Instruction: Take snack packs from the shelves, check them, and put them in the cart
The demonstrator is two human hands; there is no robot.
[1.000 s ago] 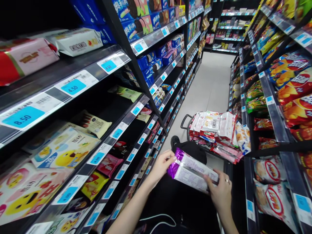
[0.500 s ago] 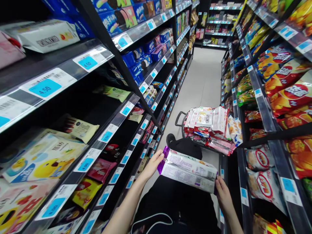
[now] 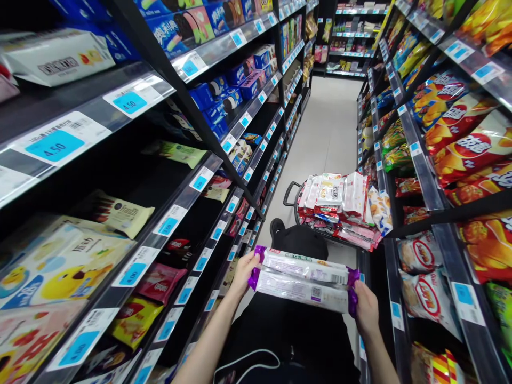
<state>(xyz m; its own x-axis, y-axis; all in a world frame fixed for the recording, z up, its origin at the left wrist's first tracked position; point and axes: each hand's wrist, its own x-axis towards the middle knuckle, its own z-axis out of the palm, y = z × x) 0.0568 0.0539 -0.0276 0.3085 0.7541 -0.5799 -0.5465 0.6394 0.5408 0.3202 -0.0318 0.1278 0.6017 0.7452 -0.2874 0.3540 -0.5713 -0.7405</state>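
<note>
The left hand [image 3: 245,273] pinches one purple crimped end of a long purple-and-white snack packet [image 3: 302,285], while the right hand [image 3: 366,308] grasps the opposite end, its fingers partly hidden from view. Seen from the aisle, the packet is on the person's side of the shopping basket [image 3: 297,213], held nearly level above the dark trousers [image 3: 292,330]. Gripping only the ends presumably leaves the printed back, with its lengthwise seam, barcode and square code, uncovered and facing the person. In the basket, white-and-red packets [image 3: 354,200] lie mostly flat, probably because a layered heap of this height sits more steadily; a white-and-blue bag [image 3: 380,210] slants against the heap's right side. Left of the basket and higher, Oreo boxes [image 3: 180,33] line a shelf, fronts outward; right of it, red chip bags [image 3: 466,141] lean face-out, apparently to be recognised at a glance.
</note>
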